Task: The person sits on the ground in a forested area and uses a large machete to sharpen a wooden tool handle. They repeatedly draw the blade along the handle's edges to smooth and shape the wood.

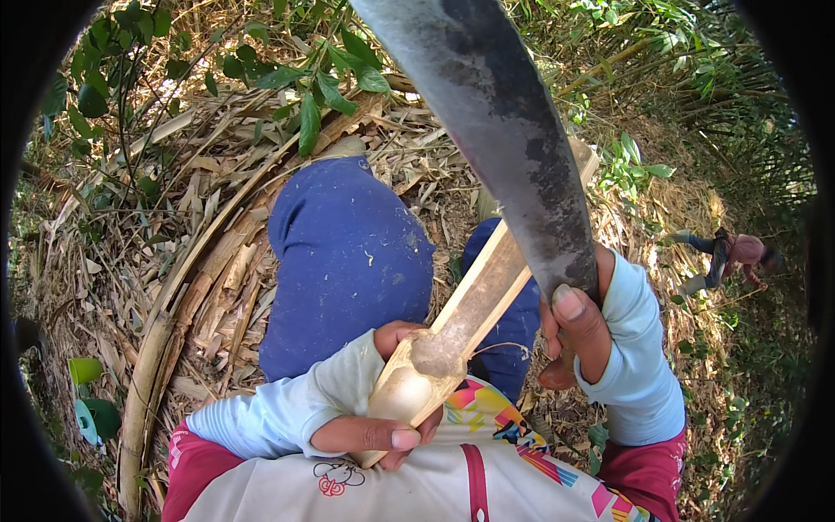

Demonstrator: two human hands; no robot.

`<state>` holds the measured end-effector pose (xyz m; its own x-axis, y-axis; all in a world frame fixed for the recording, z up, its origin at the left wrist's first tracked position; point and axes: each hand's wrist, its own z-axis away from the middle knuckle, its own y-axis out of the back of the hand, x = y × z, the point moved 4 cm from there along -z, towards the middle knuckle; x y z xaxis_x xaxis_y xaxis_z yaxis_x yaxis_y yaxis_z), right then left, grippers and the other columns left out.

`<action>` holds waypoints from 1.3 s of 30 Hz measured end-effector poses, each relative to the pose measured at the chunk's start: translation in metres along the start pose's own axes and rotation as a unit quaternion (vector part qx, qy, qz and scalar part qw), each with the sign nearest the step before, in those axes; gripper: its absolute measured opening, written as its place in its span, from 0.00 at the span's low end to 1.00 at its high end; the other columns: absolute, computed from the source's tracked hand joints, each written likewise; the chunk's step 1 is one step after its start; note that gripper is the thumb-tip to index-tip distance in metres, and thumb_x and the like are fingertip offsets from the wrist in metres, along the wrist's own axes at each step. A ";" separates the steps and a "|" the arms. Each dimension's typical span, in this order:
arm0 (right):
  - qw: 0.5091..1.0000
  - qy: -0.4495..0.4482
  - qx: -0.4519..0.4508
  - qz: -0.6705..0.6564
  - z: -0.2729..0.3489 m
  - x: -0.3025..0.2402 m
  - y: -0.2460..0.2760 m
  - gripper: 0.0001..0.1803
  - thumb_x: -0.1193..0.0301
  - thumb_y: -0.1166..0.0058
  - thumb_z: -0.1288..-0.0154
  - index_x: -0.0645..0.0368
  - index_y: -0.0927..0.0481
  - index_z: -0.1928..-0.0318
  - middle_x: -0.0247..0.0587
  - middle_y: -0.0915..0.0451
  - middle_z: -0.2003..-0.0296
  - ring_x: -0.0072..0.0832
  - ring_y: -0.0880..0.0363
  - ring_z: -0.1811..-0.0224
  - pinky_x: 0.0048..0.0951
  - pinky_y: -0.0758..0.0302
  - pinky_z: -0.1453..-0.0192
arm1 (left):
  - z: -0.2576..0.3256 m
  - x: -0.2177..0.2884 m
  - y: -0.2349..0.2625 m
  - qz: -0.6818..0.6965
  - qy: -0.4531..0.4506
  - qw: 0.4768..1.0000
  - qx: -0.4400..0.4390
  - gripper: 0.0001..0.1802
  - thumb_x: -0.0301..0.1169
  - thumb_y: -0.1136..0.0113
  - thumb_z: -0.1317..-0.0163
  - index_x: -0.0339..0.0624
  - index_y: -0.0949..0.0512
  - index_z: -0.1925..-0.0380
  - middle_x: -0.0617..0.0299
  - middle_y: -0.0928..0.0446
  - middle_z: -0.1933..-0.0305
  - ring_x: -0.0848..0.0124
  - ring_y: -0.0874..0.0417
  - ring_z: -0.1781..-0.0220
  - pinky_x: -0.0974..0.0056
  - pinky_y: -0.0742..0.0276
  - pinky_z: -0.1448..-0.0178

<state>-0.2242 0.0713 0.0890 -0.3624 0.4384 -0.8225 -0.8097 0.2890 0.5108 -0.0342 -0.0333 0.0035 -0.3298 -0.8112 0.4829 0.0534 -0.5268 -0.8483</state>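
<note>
A split length of bamboo (477,303) runs slantwise from my lap to the far right, its hollow side up and a node near its close end. My left hand (374,435) is closed around that close end, thumb over the edge. In my right hand (581,335) is a large curved machete (513,130), its dark, stained blade rising up and to the left. My thumb lies on the blade's base; the handle is mostly hidden by my fingers. The blade passes over the bamboo and covers part of its far half.
My bent knee in blue trousers (348,261) lies left of the bamboo. Long curved bamboo strips (165,339) and dry leaves cover the ground at left. Green leafy twigs (313,96) hang at far left. Another person (735,258) is off to the right. Green plastic containers (97,420) stand at lower left.
</note>
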 end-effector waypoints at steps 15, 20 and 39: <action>0.999 -0.016 -0.047 0.010 0.003 -0.003 -0.006 0.15 0.61 0.52 0.27 0.63 0.27 0.61 0.30 0.27 0.81 0.16 0.28 0.82 0.21 0.31 0.78 | 0.000 -0.003 0.004 -0.013 -0.010 1.000 -0.018 0.44 0.20 0.35 0.43 0.60 0.50 0.33 0.52 0.27 0.65 0.66 0.20 0.72 0.64 0.22 0.71; 0.999 -0.016 -0.012 -0.032 0.002 0.000 -0.007 0.17 0.60 0.52 0.28 0.64 0.27 0.60 0.32 0.28 0.83 0.18 0.28 0.84 0.22 0.31 0.81 | -0.001 -0.002 0.003 -0.011 -0.005 1.000 -0.020 0.44 0.20 0.36 0.42 0.60 0.51 0.32 0.52 0.27 0.65 0.66 0.21 0.72 0.64 0.22 0.71; 0.995 0.000 -0.090 0.037 0.008 0.008 -0.015 0.10 0.67 0.46 0.31 0.61 0.24 0.67 0.39 0.32 0.83 0.32 0.31 0.85 0.32 0.35 0.79 | 0.001 -0.004 0.003 -0.010 0.004 1.000 -0.010 0.44 0.21 0.36 0.42 0.58 0.51 0.32 0.52 0.27 0.65 0.67 0.21 0.72 0.63 0.22 0.71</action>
<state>-0.2111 0.0777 0.0764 -0.4251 0.4523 -0.7840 -0.8497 0.0991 0.5178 -0.0318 -0.0322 -0.0009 -0.3387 -0.7980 0.4985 0.0285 -0.5383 -0.8423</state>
